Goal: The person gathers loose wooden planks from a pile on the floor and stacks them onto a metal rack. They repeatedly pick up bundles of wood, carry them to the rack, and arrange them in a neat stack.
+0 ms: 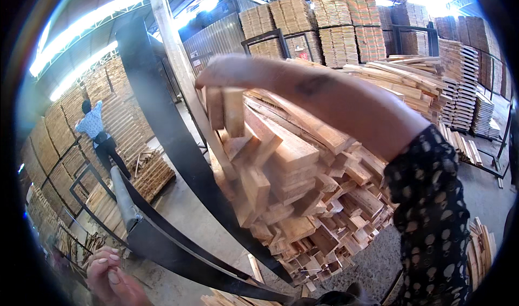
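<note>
— Nearest the lens, what is showing?
— Left hand (111,279) is curling loosely at the lower edge, holding nothing, beside the black steel frame (178,160).
— And up top?
— Right hand (219,73) is reaching over the stack of wooden planks (292,192), fingers pressed together, resting on the topmost boards directly beneath it.

A heap of planks (303,198) lies in the middle, behind a slanting frame (178,144). The right hand (221,73) rests on the heap's top; the left hand (111,281) is low at left. A person (97,133) stands far left before stacks (59,122); more stacks (335,25) stand behind
</note>
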The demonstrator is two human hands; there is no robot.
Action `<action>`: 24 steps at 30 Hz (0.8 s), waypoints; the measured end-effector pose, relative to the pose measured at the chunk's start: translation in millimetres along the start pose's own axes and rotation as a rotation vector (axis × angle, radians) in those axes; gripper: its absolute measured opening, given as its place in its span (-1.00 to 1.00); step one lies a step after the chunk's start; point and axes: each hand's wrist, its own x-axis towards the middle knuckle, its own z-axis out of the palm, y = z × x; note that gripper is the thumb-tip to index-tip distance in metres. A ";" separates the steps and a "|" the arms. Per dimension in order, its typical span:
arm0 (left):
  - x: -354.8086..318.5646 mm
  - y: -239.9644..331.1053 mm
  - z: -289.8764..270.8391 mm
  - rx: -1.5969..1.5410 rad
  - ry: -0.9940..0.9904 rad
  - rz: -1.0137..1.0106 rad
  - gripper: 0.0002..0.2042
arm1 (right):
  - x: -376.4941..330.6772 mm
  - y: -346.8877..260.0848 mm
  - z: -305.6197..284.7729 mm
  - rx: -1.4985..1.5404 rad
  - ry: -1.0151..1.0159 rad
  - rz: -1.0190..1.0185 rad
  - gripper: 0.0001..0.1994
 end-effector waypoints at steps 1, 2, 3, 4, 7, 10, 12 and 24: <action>-1.9 -0.1 -2.8 -0.021 -0.017 0.005 -0.86 | -4.6 -34.4 2.6 0.407 -0.170 0.527 -0.67; -3.1 -0.1 0.9 -0.074 -0.028 0.014 -0.86 | -1.2 -24.6 12.9 0.370 -0.182 0.441 -0.61; -4.4 -0.3 4.5 -0.127 -0.038 0.024 -0.86 | 2.3 -14.9 23.0 0.334 -0.190 0.354 -0.54; -5.6 -0.4 4.9 -0.114 -0.041 -0.014 -0.86 | 3.7 -13.2 30.0 0.331 -0.183 0.334 -0.52; -5.7 -0.5 11.2 -0.132 -0.051 -0.103 -0.86 | 5.2 -9.9 42.3 0.425 -0.104 0.377 -0.44; 2.5 2.4 25.4 -0.214 -0.088 -0.107 -0.87 | -11.5 -4.6 27.1 0.573 0.022 0.440 -0.37; 5.6 3.8 23.9 -0.162 -0.148 -0.074 -0.87 | -35.4 3.9 2.9 0.575 -0.130 0.164 -0.27; 6.8 84.4 78.0 -0.288 -0.399 0.359 -0.78 | -267.4 67.6 -54.4 0.165 -0.103 0.460 -0.37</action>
